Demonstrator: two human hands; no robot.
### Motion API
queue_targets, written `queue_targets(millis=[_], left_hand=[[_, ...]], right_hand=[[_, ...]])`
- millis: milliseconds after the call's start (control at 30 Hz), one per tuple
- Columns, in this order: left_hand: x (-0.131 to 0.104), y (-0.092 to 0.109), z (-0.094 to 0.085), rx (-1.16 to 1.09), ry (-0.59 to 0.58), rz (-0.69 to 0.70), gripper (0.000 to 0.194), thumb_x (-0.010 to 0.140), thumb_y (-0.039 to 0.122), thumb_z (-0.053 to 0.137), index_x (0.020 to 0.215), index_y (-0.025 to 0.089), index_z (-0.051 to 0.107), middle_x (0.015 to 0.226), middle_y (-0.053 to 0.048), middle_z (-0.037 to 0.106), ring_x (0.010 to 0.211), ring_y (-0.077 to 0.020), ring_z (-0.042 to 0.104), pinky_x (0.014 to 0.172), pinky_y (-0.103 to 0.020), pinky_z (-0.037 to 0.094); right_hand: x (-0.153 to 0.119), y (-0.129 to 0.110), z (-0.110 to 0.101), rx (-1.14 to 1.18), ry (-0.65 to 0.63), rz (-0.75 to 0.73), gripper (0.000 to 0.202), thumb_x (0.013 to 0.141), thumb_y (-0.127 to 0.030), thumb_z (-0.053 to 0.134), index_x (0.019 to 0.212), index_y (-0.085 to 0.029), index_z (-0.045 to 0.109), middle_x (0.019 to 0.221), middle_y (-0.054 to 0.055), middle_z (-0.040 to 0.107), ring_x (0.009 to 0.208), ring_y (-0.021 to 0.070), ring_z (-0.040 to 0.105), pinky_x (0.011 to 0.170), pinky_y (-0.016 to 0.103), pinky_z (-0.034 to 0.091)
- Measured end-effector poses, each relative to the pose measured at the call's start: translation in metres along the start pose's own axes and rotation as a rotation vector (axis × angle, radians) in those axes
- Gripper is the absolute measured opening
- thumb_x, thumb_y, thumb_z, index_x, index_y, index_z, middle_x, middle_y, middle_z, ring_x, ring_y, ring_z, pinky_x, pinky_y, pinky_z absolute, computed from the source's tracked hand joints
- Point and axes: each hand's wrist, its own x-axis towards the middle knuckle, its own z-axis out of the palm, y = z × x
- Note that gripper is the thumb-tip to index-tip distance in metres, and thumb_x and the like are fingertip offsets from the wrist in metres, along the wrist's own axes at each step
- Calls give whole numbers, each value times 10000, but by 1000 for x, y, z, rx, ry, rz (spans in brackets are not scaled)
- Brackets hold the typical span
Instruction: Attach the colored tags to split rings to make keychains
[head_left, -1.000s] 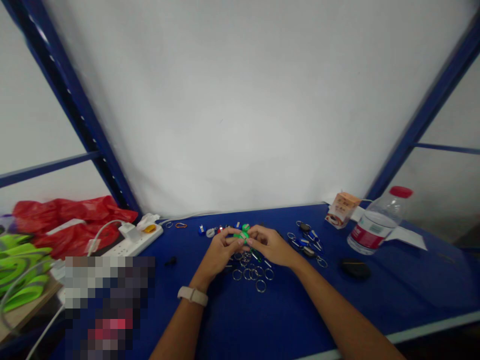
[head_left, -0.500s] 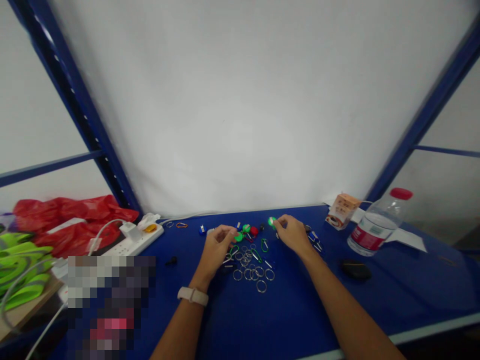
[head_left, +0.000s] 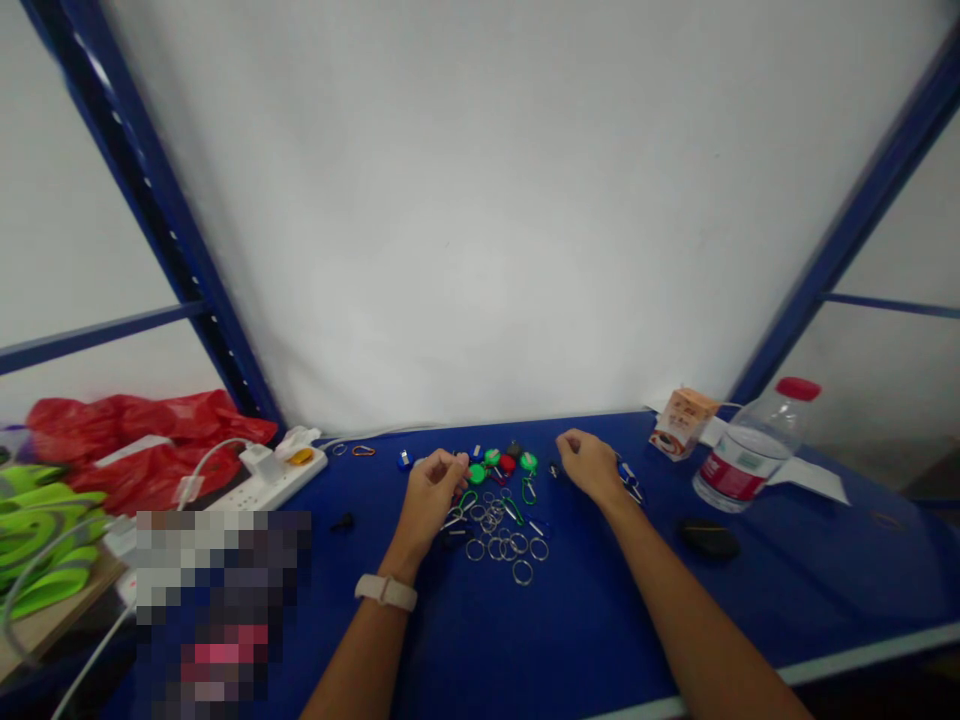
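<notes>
My left hand, with a light watch band at the wrist, is closed at the left of the small parts; what its fingertips hold, if anything, is too small to tell. Beside it lie a green round piece and a green carabiner. My right hand has curled fingers and hovers near a small dark piece; its fingertips are partly hidden. Between the hands are a red round piece, another green round piece and several metal rings. Blue pieces lie right of my right hand.
A water bottle, an orange-white carton and a black pouch are on the right. At the left are a white power strip, red plastic, an orange carabiner and a small black item.
A green round piece that was at my right fingertips now lies on the table beside the red one, further left. My right hand has moved slightly right, away from it.
</notes>
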Motion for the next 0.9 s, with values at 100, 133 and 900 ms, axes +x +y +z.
queue_targets(millis=[100, 133, 900], left_hand=[[0, 1, 0, 18, 15, 14, 355, 792, 462, 655, 649, 145, 581, 611, -1, 595, 567, -101, 507, 580, -226, 412], [0, 2, 0, 22, 23, 16, 359, 792, 461, 654, 637, 147, 574, 602, 1, 591, 564, -101, 505, 579, -226, 411], [-1, 2, 2, -20, -41, -32, 324, 814, 471, 628, 773, 151, 607, 691, 0, 613, 591, -102, 532, 583, -225, 424]], right_hand=[[6, 15, -12, -61, -20, 85, 272, 898, -324, 447, 899, -223, 700, 908, 54, 729, 917, 239, 661, 767, 317, 426], [7, 20, -16, -96, -26, 111, 271, 893, -321, 449, 921, -225, 701, 932, 65, 727, 934, 257, 657, 786, 344, 427], [-5, -7, -23, 781, -90, -234, 487, 893, -555, 465, 968, -144, 715, 741, 46, 691, 722, 194, 611, 701, 294, 464]])
